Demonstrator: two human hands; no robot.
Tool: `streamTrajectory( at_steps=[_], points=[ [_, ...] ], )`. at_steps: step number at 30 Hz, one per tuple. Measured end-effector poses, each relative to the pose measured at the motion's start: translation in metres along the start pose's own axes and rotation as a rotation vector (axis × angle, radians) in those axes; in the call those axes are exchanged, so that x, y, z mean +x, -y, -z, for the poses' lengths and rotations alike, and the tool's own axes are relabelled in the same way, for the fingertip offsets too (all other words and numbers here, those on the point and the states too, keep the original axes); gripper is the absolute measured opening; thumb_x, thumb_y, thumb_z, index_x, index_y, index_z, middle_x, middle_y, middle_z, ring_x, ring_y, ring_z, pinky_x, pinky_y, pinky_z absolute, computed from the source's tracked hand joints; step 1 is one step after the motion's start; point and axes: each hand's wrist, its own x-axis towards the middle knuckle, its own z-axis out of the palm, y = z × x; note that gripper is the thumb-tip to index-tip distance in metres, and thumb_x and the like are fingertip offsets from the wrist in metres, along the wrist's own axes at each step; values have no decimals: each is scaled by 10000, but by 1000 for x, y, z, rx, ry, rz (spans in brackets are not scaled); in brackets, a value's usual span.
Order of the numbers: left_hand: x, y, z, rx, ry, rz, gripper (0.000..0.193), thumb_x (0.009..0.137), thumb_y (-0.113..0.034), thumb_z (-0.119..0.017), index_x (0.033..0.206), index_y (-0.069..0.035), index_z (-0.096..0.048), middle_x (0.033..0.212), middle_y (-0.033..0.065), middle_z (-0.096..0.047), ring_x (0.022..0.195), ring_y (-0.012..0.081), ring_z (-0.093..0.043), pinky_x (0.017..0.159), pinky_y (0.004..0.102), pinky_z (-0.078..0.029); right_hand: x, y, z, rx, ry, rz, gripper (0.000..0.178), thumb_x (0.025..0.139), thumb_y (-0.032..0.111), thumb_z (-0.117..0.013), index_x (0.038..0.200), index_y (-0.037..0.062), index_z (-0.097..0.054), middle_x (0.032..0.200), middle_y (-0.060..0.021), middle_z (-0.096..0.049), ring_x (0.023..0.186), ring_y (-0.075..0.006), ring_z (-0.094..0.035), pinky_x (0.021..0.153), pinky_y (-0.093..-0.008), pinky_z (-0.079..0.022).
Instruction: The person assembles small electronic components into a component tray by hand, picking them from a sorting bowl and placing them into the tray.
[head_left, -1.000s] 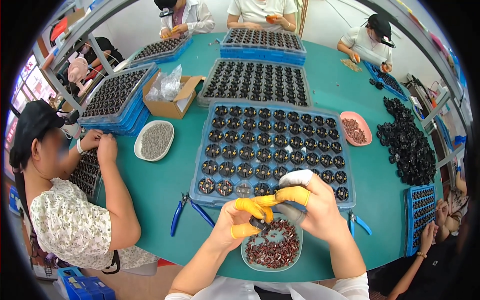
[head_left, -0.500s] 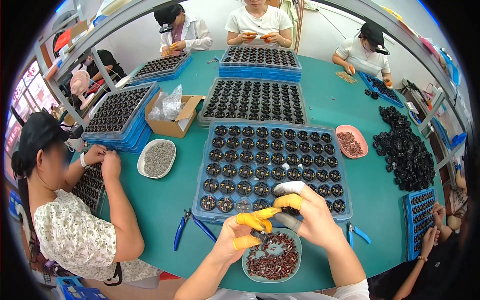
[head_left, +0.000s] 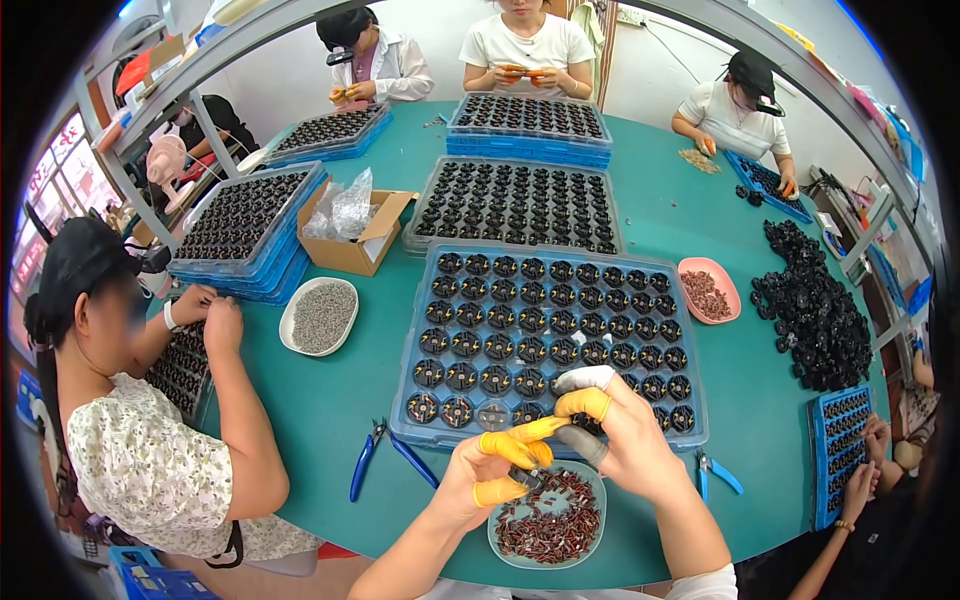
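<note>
My left hand, with yellow finger covers, is closed on a small black round part held above a pale bowl. Many tiny dark red components with metal ends lie in that bowl. My right hand, in yellow, white and grey finger covers, pinches at the tips of my left fingers; what it grips there is too small to make out. Just beyond both hands lies a blue tray of round black parts with yellow marks, the compartment at this point holding no black part.
Blue-handled cutters lie left of my hands, lighter blue ones to the right. Around are a white bowl of grey pieces, a pink bowl, a cardboard box, a black heap, more trays and several co-workers.
The view has shifted slightly, so the table things sit a little further right and lower. My hands stay together in nearly the same pose, the black part still in my left.
</note>
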Motion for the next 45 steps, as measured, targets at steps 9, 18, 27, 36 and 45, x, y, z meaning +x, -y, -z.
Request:
streamTrajectory(
  at_steps=[9, 18, 27, 36, 45],
  points=[
    [1, 0, -1, -11, 3, 3, 213, 584, -52, -674, 773, -54, -576, 1060, 179, -523, 824, 199, -528, 735, 296, -411, 1, 0, 1, -16, 18, -17, 252, 642, 66, -656, 844, 52, -506, 928, -94, -503, 792, -268, -531, 661, -334, -446],
    [1, -2, -2, -13, 13, 16, 222, 575, -31, -654, 784, -50, -583, 1089, 177, -513, 875, 192, -524, 714, 274, -422, -1, -3, -2, -3, -5, -28, 253, 646, 80, -660, 842, 51, -503, 870, -91, -509, 731, -261, -537, 630, -332, -441],
    [0, -3, 0, -5, 8, 14, 222, 566, -5, -640, 776, -51, -582, 1092, 177, -510, 888, 196, -523, 707, 272, -426, -1, -2, -5, 47, -7, -82, 211, 680, 74, -645, 825, 28, -497, 857, -102, -518, 738, -241, -530, 651, -298, -436],
    [4, -5, -4, -15, 9, 29, 223, 560, 15, -632, 768, -51, -585, 1109, 181, -498, 881, 196, -532, 742, 286, -418, -3, -4, -6, 39, -57, -52, 190, 689, 65, -633, 820, 26, -501, 837, -95, -520, 717, -228, -524, 631, -293, -432],
    [22, -20, -23, 78, 145, 105, 264, 560, 75, -575, 803, -26, -595, 1111, 170, -497, 928, 183, -512, 823, 308, -388, -7, 0, 10, 169, -161, -111, 168, 683, 21, -604, 829, 24, -522, 878, -73, -541, 729, -157, -520, 637, -254, -424]
  ],
)
